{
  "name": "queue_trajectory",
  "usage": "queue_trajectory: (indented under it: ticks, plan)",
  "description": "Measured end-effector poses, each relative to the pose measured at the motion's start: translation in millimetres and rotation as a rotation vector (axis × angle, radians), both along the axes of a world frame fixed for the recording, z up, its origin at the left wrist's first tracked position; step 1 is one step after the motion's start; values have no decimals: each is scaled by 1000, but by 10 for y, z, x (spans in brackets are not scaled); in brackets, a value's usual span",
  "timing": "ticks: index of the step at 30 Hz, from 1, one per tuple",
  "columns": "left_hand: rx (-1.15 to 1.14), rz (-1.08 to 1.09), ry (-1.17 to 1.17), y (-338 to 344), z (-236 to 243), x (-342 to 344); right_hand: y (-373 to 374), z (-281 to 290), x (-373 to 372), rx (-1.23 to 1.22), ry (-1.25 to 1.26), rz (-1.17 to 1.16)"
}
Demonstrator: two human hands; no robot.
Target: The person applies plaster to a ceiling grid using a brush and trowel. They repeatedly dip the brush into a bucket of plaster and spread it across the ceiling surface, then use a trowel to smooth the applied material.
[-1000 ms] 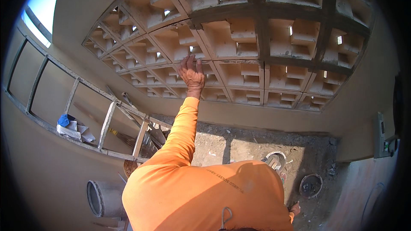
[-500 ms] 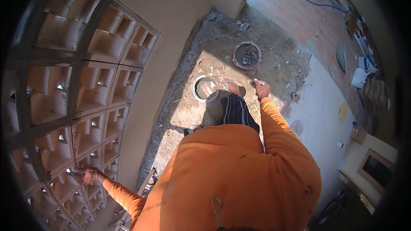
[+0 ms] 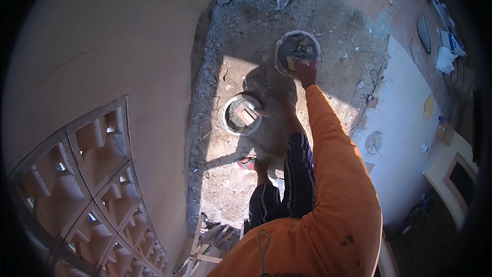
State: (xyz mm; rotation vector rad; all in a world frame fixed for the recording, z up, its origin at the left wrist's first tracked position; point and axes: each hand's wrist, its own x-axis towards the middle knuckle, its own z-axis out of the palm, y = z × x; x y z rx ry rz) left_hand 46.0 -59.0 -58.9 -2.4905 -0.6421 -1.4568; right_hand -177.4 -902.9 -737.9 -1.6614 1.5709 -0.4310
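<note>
My right hand is at the near rim of a round bucket of dark grey contents, fingers closed on a small yellowish object, perhaps a sponge. A second bucket stands nearer, in sunlight, holding grey material and a flat wooden-looking tool. My left hand is out of view. Both my sandalled feet are on the rough dirt floor beside the buckets.
A cream wall with a hollow-block screen is on my left. Pieces of a ladder or frame lie low behind me. A pale tiled floor at the right holds bags and a hose.
I have turned from the block screen toward the floor. My left hand has left the blocks and the view; my right hand has moved from beside the far bucket down to its rim.
</note>
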Motion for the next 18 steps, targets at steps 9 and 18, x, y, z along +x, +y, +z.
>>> queue_trajectory:
  ticks: [9,18]
  plan:
    - [-285,-106,-105,402,360,-296,-387,-1202,244,-142,623,1046]
    - [-228,-219,-229,80,230,-211,-672,-627,-589,576,-184,-343]
